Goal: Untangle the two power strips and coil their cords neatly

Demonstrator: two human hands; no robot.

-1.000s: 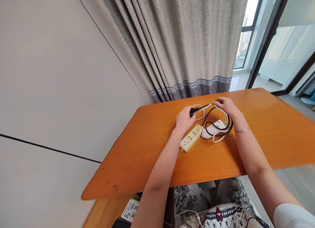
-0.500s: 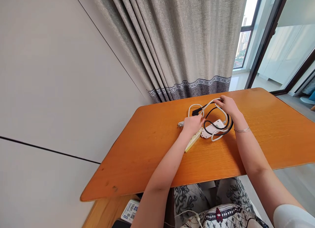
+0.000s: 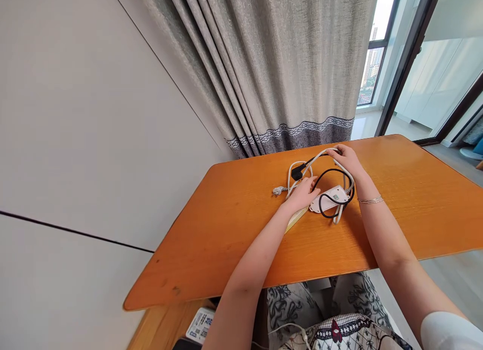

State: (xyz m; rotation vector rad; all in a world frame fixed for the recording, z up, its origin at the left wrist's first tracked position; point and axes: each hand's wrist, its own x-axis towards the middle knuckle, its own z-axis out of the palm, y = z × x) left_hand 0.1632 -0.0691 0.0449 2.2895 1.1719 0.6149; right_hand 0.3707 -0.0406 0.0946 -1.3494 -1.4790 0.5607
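Observation:
My right hand (image 3: 346, 160) pinches a looped white cable (image 3: 320, 152), with a black cable running beside it. My left hand (image 3: 303, 193) is over the cream power strip (image 3: 296, 219), its thumb and fingers apart around a stretch of black cable (image 3: 323, 175). A black plug (image 3: 298, 172) hangs just beyond the left fingers. To the left of that hand lies a clear-wrapped plug (image 3: 279, 191). Between my hands a white power strip (image 3: 329, 199) lies face down with black and white loops across it.
The orange wooden table (image 3: 226, 229) spans the view in front of my lap. A grey curtain (image 3: 294, 63) hangs behind its far edge, and a pale wall panel (image 3: 75, 138) borders the left. A white printed box (image 3: 199, 324) sits below the table at lower left.
My left hand has shifted slightly right and turned, with its thumb now apart from the fingers. The black plug has moved slightly left, and the cable loops have changed shape.

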